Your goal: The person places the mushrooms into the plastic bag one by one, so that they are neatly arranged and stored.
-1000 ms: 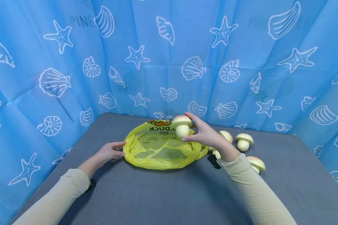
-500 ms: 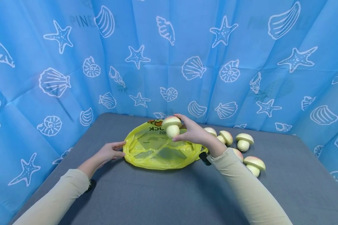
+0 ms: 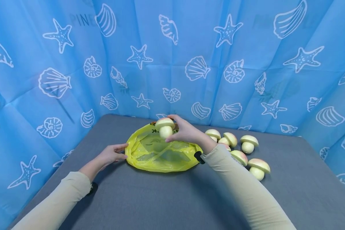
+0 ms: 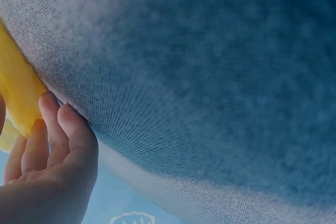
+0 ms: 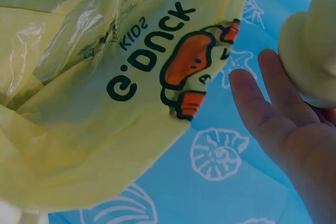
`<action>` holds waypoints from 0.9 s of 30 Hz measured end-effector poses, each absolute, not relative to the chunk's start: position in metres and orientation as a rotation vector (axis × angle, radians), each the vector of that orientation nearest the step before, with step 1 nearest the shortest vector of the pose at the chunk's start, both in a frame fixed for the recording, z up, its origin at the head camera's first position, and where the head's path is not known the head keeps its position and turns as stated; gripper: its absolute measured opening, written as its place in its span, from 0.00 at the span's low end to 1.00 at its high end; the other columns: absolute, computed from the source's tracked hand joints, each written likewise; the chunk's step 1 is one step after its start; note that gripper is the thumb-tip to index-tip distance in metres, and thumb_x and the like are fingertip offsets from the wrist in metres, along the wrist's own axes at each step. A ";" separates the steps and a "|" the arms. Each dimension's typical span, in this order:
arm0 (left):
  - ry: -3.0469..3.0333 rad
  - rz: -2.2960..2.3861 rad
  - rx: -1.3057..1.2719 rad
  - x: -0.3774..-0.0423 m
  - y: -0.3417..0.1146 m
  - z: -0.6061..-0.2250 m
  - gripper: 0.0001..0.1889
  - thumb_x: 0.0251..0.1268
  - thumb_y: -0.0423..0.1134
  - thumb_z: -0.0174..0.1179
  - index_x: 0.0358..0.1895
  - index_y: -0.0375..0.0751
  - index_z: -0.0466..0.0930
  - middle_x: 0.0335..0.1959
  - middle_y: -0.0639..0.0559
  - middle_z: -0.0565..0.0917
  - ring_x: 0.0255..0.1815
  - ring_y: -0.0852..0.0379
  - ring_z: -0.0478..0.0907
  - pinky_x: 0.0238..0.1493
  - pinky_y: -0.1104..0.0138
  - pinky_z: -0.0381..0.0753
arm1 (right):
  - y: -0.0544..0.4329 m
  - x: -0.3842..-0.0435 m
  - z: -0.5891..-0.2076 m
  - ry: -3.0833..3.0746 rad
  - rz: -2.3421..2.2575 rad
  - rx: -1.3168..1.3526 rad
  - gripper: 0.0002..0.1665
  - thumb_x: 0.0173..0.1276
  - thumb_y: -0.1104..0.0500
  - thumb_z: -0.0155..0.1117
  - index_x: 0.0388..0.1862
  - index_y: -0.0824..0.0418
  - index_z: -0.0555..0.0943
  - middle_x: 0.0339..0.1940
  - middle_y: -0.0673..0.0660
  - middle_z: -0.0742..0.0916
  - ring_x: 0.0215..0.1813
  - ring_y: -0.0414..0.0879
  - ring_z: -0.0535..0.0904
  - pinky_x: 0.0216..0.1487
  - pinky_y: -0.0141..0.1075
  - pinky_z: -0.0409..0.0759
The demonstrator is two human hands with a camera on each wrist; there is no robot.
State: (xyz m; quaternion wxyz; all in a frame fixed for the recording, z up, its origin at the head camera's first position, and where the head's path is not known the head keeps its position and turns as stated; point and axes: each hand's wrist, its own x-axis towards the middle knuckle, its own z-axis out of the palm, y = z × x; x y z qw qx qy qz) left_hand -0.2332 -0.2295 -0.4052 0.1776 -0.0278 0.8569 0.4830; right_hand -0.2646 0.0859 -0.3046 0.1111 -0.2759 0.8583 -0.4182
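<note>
A yellow plastic bag (image 3: 164, 163) lies on the table with its wide mouth facing up. My left hand (image 3: 110, 155) holds the bag's left side; in the left wrist view, its fingers (image 4: 58, 129) meet the yellow plastic (image 4: 21, 82). Above the far part of the bag mouth, my right hand (image 3: 188, 131) grips a pale toy mushroom (image 3: 165, 129) with a reddish cap top, stem pointing down. That mushroom (image 5: 310, 51) is partly cut off in the right wrist view, beside the bag's duck print (image 5: 189, 61).
Several similar mushrooms stand or lean on the grey table (image 3: 149, 204) to the right, among them one at the back (image 3: 248, 143) and one nearer (image 3: 258, 168). My right forearm (image 3: 244, 188) partly covers the group. A blue curtain (image 3: 172, 54) with shell prints hangs behind.
My right hand has moved left with the mushroom, from the bag's right side to over its far middle. More mushrooms now show behind the arm. The left hand stays at the bag.
</note>
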 end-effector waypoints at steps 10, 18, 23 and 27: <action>2.409 1.392 -0.021 -0.230 -0.232 -0.405 0.34 0.69 0.35 0.60 0.74 0.33 0.57 0.73 0.33 0.59 0.72 0.35 0.57 0.63 0.41 0.64 | 0.065 -0.273 -0.316 2.519 -1.209 -0.881 0.55 0.55 0.62 0.77 0.75 0.66 0.54 0.63 0.64 0.71 0.58 0.54 0.72 0.56 0.45 0.74; 2.409 1.402 0.009 -0.230 -0.233 -0.405 0.33 0.69 0.35 0.59 0.74 0.33 0.57 0.73 0.33 0.59 0.72 0.36 0.57 0.64 0.42 0.64 | 0.048 -0.280 -0.326 2.570 -1.183 -0.891 0.56 0.54 0.62 0.78 0.75 0.66 0.54 0.66 0.64 0.69 0.62 0.54 0.70 0.60 0.47 0.72; 2.412 1.397 0.004 -0.230 -0.232 -0.404 0.34 0.68 0.35 0.60 0.74 0.33 0.57 0.73 0.33 0.59 0.72 0.35 0.58 0.64 0.42 0.64 | 0.040 -0.284 -0.333 2.578 -1.153 -0.862 0.55 0.55 0.61 0.77 0.75 0.66 0.55 0.67 0.63 0.69 0.64 0.54 0.69 0.61 0.48 0.71; 2.410 1.401 0.005 -0.229 -0.232 -0.404 0.33 0.69 0.34 0.59 0.74 0.32 0.57 0.73 0.33 0.59 0.71 0.35 0.60 0.63 0.42 0.64 | 0.035 -0.288 -0.339 2.572 -1.106 -0.868 0.53 0.55 0.61 0.78 0.74 0.65 0.57 0.65 0.62 0.71 0.62 0.54 0.71 0.61 0.47 0.71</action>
